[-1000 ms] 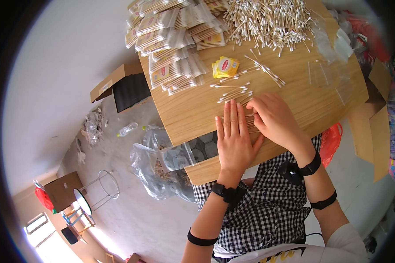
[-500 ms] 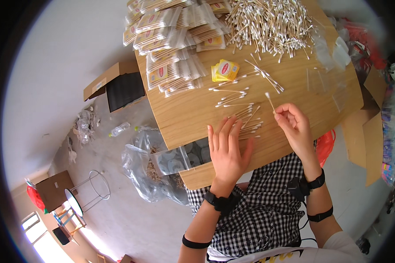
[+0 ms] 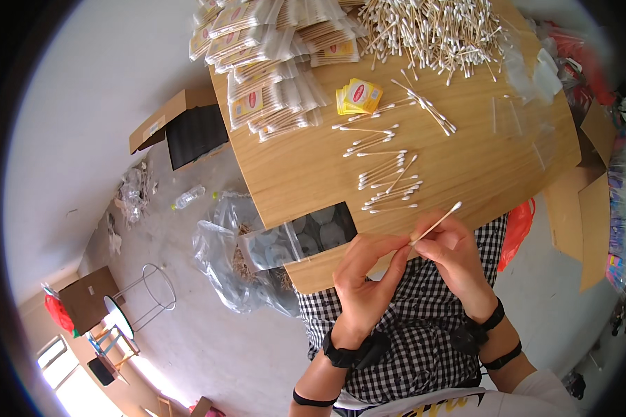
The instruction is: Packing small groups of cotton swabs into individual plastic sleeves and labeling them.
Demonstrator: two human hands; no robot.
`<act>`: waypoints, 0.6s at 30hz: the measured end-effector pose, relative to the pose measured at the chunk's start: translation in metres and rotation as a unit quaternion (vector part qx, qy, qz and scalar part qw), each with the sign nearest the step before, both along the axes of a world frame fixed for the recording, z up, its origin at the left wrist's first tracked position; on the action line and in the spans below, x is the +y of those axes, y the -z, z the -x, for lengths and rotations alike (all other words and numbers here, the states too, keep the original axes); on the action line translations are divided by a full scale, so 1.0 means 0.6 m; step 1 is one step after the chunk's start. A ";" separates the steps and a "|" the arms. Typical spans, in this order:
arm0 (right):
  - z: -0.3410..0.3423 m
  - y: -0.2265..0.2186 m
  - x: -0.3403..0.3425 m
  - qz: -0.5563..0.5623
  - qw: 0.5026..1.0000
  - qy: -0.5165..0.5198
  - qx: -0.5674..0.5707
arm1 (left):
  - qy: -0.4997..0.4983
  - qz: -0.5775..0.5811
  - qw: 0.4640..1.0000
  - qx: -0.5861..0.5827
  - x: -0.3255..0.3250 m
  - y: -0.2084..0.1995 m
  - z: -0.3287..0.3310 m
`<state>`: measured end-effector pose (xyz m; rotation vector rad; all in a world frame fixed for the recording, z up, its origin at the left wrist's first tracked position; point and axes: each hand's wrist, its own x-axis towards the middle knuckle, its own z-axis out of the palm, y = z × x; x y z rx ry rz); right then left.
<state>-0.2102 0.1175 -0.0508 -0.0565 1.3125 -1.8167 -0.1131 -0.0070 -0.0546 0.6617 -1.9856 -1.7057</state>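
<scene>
Left hand (image 3: 366, 279) and right hand (image 3: 459, 258) pinch one swab (image 3: 439, 221) right of centre; cards (image 3: 364, 95) lie upper centre, packets (image 3: 275, 104) upper left, loose swabs (image 3: 431, 35) along the top edge.

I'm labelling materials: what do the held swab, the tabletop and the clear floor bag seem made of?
Held swab: probably a wooden stick, matt tan, with a white cotton-like tip. Tabletop: wood or wood-look laminate, smooth, with visible grain. Clear floor bag: likely thin plastic film, see-through with glossy creases.
</scene>
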 end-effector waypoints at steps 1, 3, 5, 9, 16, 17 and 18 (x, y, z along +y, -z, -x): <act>0.000 -0.004 0.000 0.000 1.000 0.000 0.000 | 0.017 0.012 1.000 0.006 -0.001 -0.002 0.000; -0.002 -0.009 -0.002 0.007 1.000 0.006 0.014 | 0.021 0.005 1.000 0.002 0.000 -0.003 -0.006; -0.003 -0.010 -0.002 0.008 1.000 0.000 0.022 | 0.024 -0.002 1.000 -0.001 0.001 -0.005 -0.009; -0.007 -0.010 -0.004 0.021 0.998 -0.009 0.051 | 0.011 -0.033 0.999 -0.008 0.003 -0.008 -0.011; -0.008 -0.010 0.009 0.004 0.999 -0.007 0.041 | 0.014 -0.132 0.991 0.004 0.008 -0.013 -0.016; -0.009 -0.010 0.007 0.020 1.000 0.000 0.010 | 0.014 -0.132 0.991 0.003 0.009 -0.012 -0.018; -0.010 -0.010 0.006 0.036 0.999 0.007 -0.022 | 0.010 -0.169 0.985 0.002 0.010 -0.011 -0.019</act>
